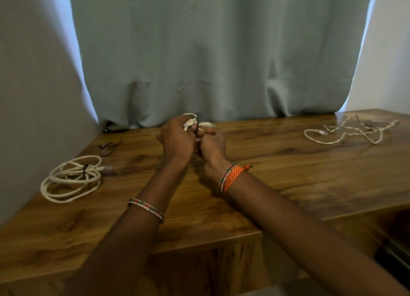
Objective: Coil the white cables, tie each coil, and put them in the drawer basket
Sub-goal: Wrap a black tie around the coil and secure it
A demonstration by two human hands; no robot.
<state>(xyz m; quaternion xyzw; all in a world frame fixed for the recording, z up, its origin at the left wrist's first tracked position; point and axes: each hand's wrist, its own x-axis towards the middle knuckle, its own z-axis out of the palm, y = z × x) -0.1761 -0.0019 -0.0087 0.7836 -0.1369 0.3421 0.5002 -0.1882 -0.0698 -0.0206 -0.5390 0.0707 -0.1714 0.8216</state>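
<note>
Wood-grain brown tabletop (255, 180), smooth and slightly glossy, catching a soft sheen toward the far right corner. Behind it hangs a pale grey-green cloth curtain (221, 51), matt, creased into soft folds. On the left lies a coiled white cable (68, 180) with a matt, cord-like jacket, cinched by a thin dark tie (85, 170). Far right, a loose white cable (346, 132) looks twisted or braided, rougher in texture. A woven orange thread band (234, 177) wraps the right wrist, matt and fibrous, beside a beaded bangle (226, 176) that glints; a similar glinting bangle (145, 209) circles the left forearm.
</note>
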